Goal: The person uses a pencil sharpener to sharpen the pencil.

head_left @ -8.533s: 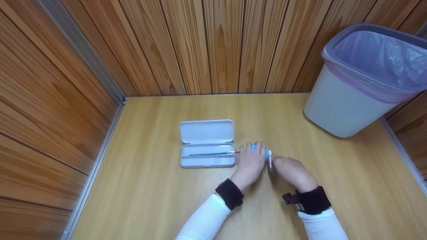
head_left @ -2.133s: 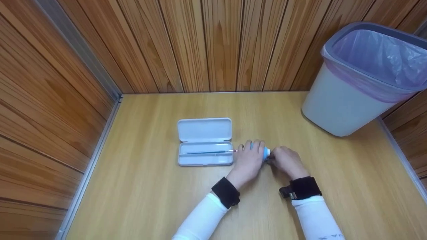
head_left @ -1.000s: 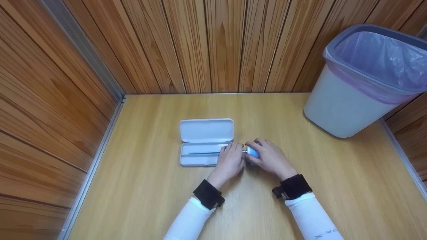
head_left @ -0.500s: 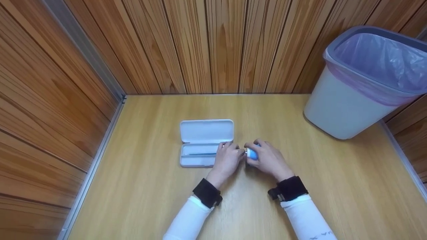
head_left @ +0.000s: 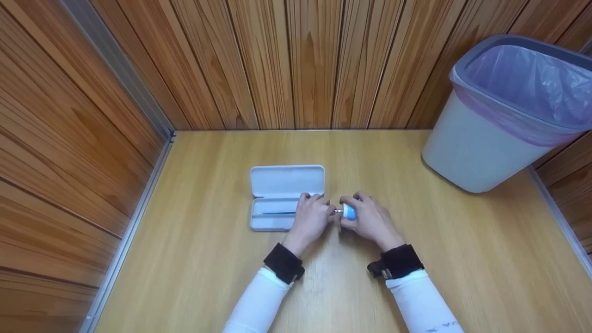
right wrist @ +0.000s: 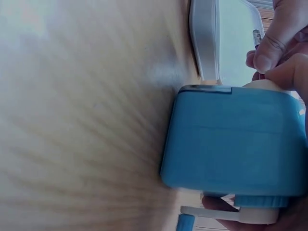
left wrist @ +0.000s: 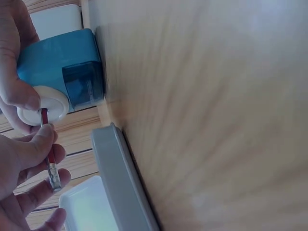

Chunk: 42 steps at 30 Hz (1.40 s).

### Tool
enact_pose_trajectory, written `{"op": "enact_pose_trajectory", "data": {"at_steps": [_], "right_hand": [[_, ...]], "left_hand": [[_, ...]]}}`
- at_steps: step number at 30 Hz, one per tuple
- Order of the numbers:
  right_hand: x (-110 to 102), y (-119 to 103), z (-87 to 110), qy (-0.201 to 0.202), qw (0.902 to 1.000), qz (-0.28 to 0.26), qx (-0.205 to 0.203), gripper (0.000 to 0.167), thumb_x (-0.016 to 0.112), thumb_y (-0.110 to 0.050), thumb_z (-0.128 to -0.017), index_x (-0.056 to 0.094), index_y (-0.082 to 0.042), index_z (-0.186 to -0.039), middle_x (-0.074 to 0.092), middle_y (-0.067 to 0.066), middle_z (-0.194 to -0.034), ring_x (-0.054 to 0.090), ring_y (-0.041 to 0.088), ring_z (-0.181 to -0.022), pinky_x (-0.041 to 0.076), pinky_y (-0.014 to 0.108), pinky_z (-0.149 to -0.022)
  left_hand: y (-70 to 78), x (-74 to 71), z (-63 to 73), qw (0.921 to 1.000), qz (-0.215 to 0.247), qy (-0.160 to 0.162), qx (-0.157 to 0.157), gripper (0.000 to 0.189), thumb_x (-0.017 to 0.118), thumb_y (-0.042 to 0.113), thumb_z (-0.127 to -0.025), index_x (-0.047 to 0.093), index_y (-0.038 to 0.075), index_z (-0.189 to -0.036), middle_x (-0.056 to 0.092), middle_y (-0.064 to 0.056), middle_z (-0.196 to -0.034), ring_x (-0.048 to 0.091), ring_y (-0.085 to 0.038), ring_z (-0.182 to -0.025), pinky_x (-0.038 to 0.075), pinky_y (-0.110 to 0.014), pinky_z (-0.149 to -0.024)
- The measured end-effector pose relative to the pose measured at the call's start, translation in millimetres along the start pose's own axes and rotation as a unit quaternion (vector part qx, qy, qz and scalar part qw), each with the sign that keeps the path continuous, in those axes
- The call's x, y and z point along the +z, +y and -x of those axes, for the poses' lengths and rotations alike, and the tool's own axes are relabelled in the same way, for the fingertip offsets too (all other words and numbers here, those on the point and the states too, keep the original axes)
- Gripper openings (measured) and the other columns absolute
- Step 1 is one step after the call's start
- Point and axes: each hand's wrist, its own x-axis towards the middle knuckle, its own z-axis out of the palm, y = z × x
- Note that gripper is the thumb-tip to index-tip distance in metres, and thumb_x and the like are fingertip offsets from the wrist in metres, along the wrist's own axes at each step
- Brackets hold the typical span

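Observation:
A blue crank pencil sharpener (head_left: pixel 349 212) with a white front stands on the table, largely covered by my right hand (head_left: pixel 372 222) in the head view. That hand grips the sharpener body (right wrist: pixel 231 139) from above, and its crank (right wrist: pixel 211 213) shows at the back in the right wrist view. My left hand (head_left: pixel 310 217) pinches a red pencil (left wrist: pixel 51 159) with a silver end between thumb and fingers. The pencil's other end is at the hole in the white front (left wrist: pixel 53 102), its tip hidden. An open pale grey pencil case (head_left: pixel 286 179) lies behind the left hand.
A thin blue stick-like item (head_left: pixel 277 213) lies in the case's tray. At the back right stands a white trash bin (head_left: pixel 485 143) lined with a pinkish bag. Wood-panelled walls (head_left: pixel 310 64) border the table (head_left: pixel 203 259) behind and at the left.
The right hand has left the crank and now grips the sharpener body. The left hand went from the sharpener to the pencil, then drew slightly left, with more pencil showing between the hands.

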Motion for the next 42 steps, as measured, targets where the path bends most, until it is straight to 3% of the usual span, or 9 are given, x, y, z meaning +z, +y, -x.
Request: {"op": "enact_pose_trajectory", "data": {"at_steps": [13, 20, 31, 42], "right_hand": [[0.1, -1.4, -1.3, 0.008, 0.9998, -0.013, 0.010, 0.049, 0.075, -0.034, -0.077, 0.066, -0.021, -0.124, 0.056, 0.011, -0.109, 0.056, 0.030, -0.087, 0.046, 0.044, -0.073], [0.9, -0.7, -1.0, 0.012, 0.9999, -0.009, 0.006, 0.049, 0.074, -0.033, -0.076, 0.066, -0.020, -0.123, 0.056, 0.011, -0.109, 0.056, 0.031, -0.086, 0.046, 0.043, -0.072], [0.9, -0.1, 0.2, 0.009, 0.9997, -0.012, 0.019, 0.049, 0.073, -0.033, -0.078, 0.066, -0.020, -0.124, 0.055, 0.011, -0.110, 0.055, 0.030, -0.087, 0.046, 0.044, -0.074], [0.8, -4.4, -2.8, 0.002, 0.9996, -0.017, 0.023, 0.050, 0.074, -0.033, -0.077, 0.066, -0.022, -0.125, 0.055, 0.011, -0.111, 0.055, 0.030, -0.089, 0.045, 0.044, -0.075]], "left_hand": [[-5.8, -4.5, 1.6, 0.9993, 0.013, -0.035, -0.004, 0.017, 0.080, 0.015, -0.074, 0.078, 0.022, -0.089, 0.068, 0.006, -0.085, 0.062, -0.018, -0.086, 0.042, -0.043, -0.083], [-8.6, -4.4, 0.5, 0.9983, 0.038, -0.044, -0.003, 0.011, 0.074, 0.011, -0.079, 0.078, 0.020, -0.085, 0.064, 0.006, -0.079, 0.062, -0.018, -0.080, 0.043, -0.042, -0.080], [-13.2, -9.6, -4.5, 0.9917, 0.076, -0.104, -0.010, 0.009, 0.077, 0.015, -0.081, 0.078, 0.021, -0.087, 0.064, 0.007, -0.080, 0.062, -0.017, -0.079, 0.043, -0.043, -0.082], [-21.3, -15.8, -6.4, 0.9854, 0.107, -0.131, -0.018, 0.012, 0.076, 0.012, -0.083, 0.080, 0.020, -0.091, 0.065, 0.006, -0.079, 0.062, -0.018, -0.079, 0.042, -0.043, -0.084]]}}
